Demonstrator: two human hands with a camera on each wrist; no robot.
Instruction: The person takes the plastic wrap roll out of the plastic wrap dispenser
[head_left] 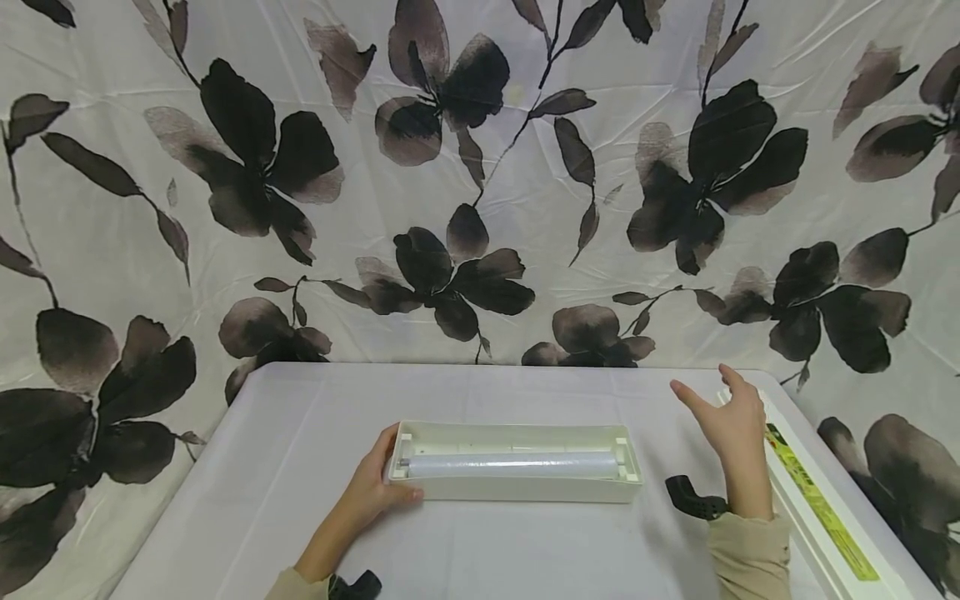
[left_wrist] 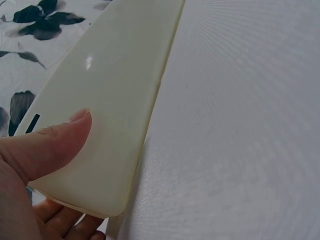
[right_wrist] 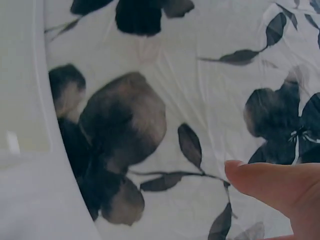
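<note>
Cream dispenser box (head_left: 525,491) gripped at one end

It stands mid-tabletop (head_left: 337,400), a clear film roll (head_left: 517,464) inside; the left hand (head_left: 377,483) clasps its left end, thumb on the front wall. The right hand (head_left: 733,433) has its fingers spread, empty, beside a long white panel (head_left: 821,502) with a yellow label.
</note>
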